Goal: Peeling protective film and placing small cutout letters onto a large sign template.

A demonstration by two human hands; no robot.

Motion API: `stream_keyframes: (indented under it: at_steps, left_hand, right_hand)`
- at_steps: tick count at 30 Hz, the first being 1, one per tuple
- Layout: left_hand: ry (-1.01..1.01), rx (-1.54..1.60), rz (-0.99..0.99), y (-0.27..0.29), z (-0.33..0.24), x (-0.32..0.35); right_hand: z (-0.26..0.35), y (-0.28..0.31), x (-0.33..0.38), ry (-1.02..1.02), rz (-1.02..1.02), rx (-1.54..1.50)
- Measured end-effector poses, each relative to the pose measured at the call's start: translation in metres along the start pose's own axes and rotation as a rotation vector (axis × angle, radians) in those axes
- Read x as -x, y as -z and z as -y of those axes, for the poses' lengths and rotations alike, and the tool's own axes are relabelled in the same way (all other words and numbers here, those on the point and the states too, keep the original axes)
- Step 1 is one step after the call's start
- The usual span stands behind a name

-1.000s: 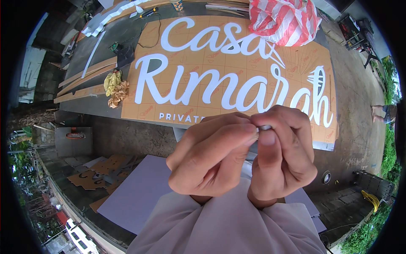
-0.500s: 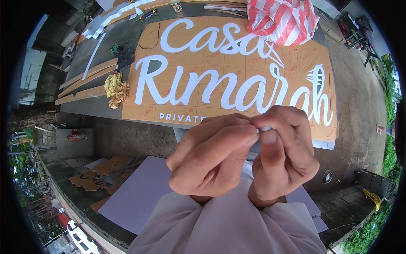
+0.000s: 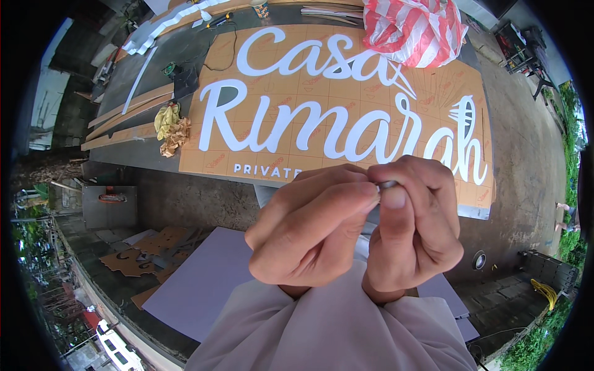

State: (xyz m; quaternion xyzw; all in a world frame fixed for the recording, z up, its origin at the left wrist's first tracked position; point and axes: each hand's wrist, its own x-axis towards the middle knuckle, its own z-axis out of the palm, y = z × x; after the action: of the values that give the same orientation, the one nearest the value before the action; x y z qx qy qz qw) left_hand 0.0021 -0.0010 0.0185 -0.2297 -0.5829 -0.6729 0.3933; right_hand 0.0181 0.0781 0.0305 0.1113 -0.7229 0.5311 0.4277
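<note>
Close in front of me, both hands are drawn together, fingertips meeting over the near edge of the table. My left hand (image 3: 312, 226) is closed, its thumb and forefinger pinched at the tip of a small white piece (image 3: 387, 184). Thumb and forefinger of my right hand (image 3: 417, 226) grip the same piece from the other side. Most of it is hidden by the fingers, so its kind cannot be made out. Behind the hands lies a large brown sheet (image 3: 190, 157) bearing white cut-out letters (image 3: 212, 117); my hands cover some of the lower ones.
A red-and-white striped plastic bag (image 3: 414, 34) rests on the sheet's far right corner. Wooden strips (image 3: 127, 133), crumpled paper (image 3: 173, 130) and a paper cup (image 3: 260, 9) are on the dark table (image 3: 130, 159). Below left are a pale panel (image 3: 198, 284) and brown offcuts (image 3: 133, 260).
Both hands stay nearly in place. The small white piece has turned slightly between the fingertips, and my right thumb has shifted a little. A small pinkish shape has moved at the far right rim.
</note>
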Motion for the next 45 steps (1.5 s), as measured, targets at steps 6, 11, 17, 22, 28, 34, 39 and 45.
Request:
stream_keyframes:
  at_steps: [6,11,17,22,28,34,39,45]
  left_hand:
    - [0.022,-0.032,0.010,0.001,-0.002,0.000]
    - [0.049,-0.024,0.004,0.002,-0.004,-0.001]
    - [0.055,0.027,-0.008,0.002,-0.003,-0.001]
    - [0.045,0.006,-0.011,0.002,-0.001,0.001]
    - [0.064,-0.007,0.000,0.003,-0.001,0.000]
    - [0.122,0.015,-0.045,0.006,-0.001,0.000]
    - [0.224,0.149,-0.001,0.017,0.004,-0.007]
    - [0.357,0.324,0.076,0.023,0.004,-0.013]
  right_hand:
    - [-0.001,0.001,0.001,0.008,-0.004,-0.016]
    - [0.002,0.000,0.003,-0.056,-0.031,-0.048]
    - [-0.001,0.000,-0.001,0.055,-0.014,-0.066]
    - [-0.001,0.000,-0.001,0.013,-0.008,-0.087]
    - [-0.002,0.000,-0.001,0.004,-0.013,-0.064]
    - [0.002,-0.003,0.002,-0.101,0.025,-0.070]
    - [-0.001,-0.004,0.001,-0.180,0.081,-0.227]
    - [-0.006,0.001,0.000,-0.350,0.170,-0.426]
